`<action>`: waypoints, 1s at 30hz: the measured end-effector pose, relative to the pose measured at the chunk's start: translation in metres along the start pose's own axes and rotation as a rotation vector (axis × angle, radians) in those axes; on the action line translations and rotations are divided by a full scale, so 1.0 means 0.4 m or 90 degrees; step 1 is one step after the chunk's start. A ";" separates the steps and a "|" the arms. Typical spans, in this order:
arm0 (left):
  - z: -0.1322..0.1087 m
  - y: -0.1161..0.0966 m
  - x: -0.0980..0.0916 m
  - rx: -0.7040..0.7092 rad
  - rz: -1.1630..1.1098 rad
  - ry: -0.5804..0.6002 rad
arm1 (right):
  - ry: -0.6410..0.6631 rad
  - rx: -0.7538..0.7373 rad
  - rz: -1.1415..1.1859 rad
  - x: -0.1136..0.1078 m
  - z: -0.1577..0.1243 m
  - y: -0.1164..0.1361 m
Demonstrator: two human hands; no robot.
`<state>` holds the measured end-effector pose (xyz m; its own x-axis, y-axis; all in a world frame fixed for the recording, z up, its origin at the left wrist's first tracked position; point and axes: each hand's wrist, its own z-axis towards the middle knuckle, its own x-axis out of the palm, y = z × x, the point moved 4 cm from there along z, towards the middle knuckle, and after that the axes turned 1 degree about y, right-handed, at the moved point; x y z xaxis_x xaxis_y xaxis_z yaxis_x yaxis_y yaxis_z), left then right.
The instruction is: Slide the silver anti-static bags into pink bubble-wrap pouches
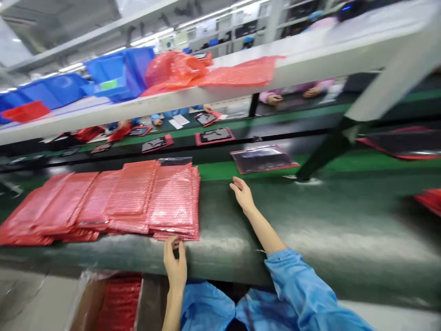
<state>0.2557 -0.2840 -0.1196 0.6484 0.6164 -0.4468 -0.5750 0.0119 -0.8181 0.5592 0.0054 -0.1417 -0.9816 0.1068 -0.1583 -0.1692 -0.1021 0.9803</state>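
Stacks of pink bubble-wrap bags lie fanned across the dark green bench. My left hand pinches the near edge of the rightmost stack, fingers curled on its bottom bags. My right hand reaches forward over the bench with fingers stretched out, holding nothing. Beyond it a bagged dark flat part lies on the conveyor, a short way from the fingertips. Blue sleeves cover my arms.
A white shelf overhead carries blue bins and loose pink bags. Its slanted post stands right of centre. More bagged parts ride the far belt, where other people's hands work. A cardboard box of red bags sits below left.
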 end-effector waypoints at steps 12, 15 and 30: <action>-0.023 0.002 0.061 0.171 0.183 0.082 | -0.190 0.226 -0.542 -0.437 0.365 0.069; -0.029 -0.007 0.064 0.172 0.191 0.055 | -0.213 0.306 -0.550 -0.465 0.400 0.080; -0.068 -0.002 0.083 0.222 0.193 -0.021 | 0.351 -0.073 -0.504 0.336 0.505 0.177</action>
<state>0.2912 -0.2850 -0.1439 0.4121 0.6578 -0.6305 -0.8734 0.0880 -0.4791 0.4332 0.2125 -0.0697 -0.4779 -0.2891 -0.8295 -0.7778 -0.2996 0.5526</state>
